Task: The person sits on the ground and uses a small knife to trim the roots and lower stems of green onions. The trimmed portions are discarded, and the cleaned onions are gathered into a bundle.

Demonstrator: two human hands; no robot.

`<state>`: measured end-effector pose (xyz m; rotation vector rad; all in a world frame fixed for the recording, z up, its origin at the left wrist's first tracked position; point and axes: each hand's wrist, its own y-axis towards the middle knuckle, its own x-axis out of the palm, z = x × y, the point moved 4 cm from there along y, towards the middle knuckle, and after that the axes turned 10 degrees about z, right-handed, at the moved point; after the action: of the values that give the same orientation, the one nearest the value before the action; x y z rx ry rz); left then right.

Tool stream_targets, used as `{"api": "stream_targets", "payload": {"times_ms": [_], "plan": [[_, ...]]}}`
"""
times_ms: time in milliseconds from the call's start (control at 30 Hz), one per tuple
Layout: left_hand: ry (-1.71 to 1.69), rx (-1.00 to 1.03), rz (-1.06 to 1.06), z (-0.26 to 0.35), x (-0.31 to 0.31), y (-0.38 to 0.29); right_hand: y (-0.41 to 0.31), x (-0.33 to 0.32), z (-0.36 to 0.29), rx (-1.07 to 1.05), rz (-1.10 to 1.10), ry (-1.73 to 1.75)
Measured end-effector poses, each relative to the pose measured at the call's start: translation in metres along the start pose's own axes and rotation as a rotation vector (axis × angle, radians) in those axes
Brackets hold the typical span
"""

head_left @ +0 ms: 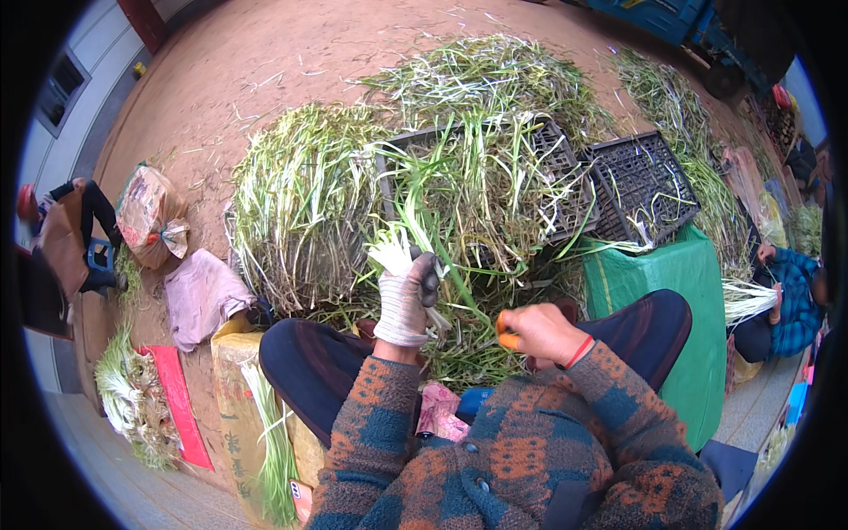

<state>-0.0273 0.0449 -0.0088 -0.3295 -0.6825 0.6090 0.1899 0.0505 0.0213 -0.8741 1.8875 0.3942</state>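
Observation:
My left hand (409,295), in a pale knit glove with dark fingertips, grips a bunch of white-stemmed green vegetable stalks (392,250). The cut-looking white ends point up and left. At its right, my right hand (546,331) is bare apart from orange finger covers and pinches the lower end of a long green leaf (467,298). That leaf slants up towards the bunch and looks slightly blurred. Beyond both hands, a black plastic crate (576,199) carries a tangled heap of stalks (490,179). Leaf trimmings (470,364) cover the ground between my knees.
Another stalk pile (305,205) stands left of the crate. To the right are a second black crate (646,179) and a green woven-plastic cover (669,318). A tied bundle (271,437) lies on a yellowish box (232,391) at my left. A co-worker (788,305) holds white stalks.

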Motion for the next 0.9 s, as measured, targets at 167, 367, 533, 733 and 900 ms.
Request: {"api": "stream_targets", "payload": {"times_ms": [167, 367, 533, 733, 900], "plan": [[0.013, -0.004, -0.110, -0.003, 0.012, -0.011, 0.030, -0.044, -0.013, 0.030, 0.516, 0.416], [0.060, -0.029, -0.043, 0.000, 0.007, -0.011, 0.057, -0.028, -0.021, -0.087, 0.356, 0.405], [0.002, 0.000, -0.005, 0.003, 0.003, -0.005, 0.028, 0.005, 0.010, -0.066, 0.208, 0.093], [-0.079, 0.047, -0.038, 0.011, 0.004, -0.004, 0.013, 0.001, 0.112, 0.140, 0.313, -0.433], [-0.080, 0.084, -0.060, 0.020, 0.001, -0.006, -0.006, -0.027, 0.177, 0.424, 0.310, -0.608]]}}
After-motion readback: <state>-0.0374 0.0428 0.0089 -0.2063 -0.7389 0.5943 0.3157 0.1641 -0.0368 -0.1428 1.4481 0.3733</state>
